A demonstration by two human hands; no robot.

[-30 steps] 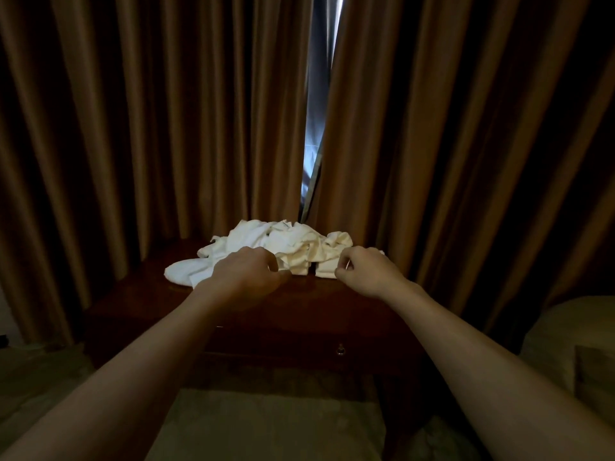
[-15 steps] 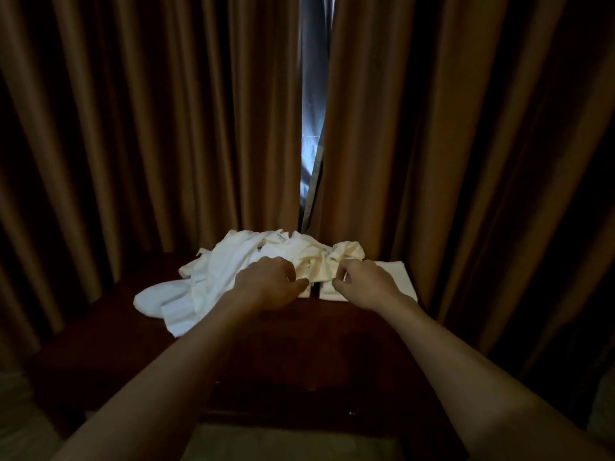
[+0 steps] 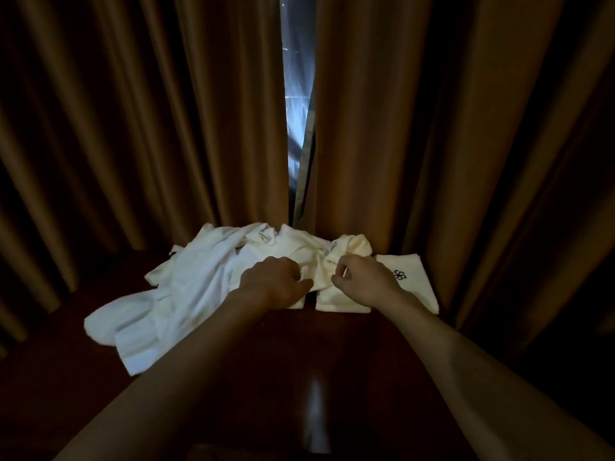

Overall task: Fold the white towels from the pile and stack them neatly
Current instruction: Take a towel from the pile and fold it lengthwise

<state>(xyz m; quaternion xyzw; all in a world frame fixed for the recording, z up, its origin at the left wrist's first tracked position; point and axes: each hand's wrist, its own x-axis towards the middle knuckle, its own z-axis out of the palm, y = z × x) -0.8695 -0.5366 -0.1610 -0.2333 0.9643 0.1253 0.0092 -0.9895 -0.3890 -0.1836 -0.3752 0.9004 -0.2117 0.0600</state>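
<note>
Pickup step: left hand point(image 3: 271, 282) and right hand point(image 3: 361, 281) both pinching cream towel point(image 3: 327, 261) atop pile point(image 3: 186, 294). Next: lift clear, spread flat.

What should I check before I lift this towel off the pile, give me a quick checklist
1. Left hand gripping the cream towel: ok, fingers curled into it.
2. Right hand pinching the same towel: ok.
3. Towel free of the white pile: cannot tell, they overlap.
4. Bare dark table in front for folding: ok.
5. Folded towel with logo lying flat at the right to stack on: ok.
</note>
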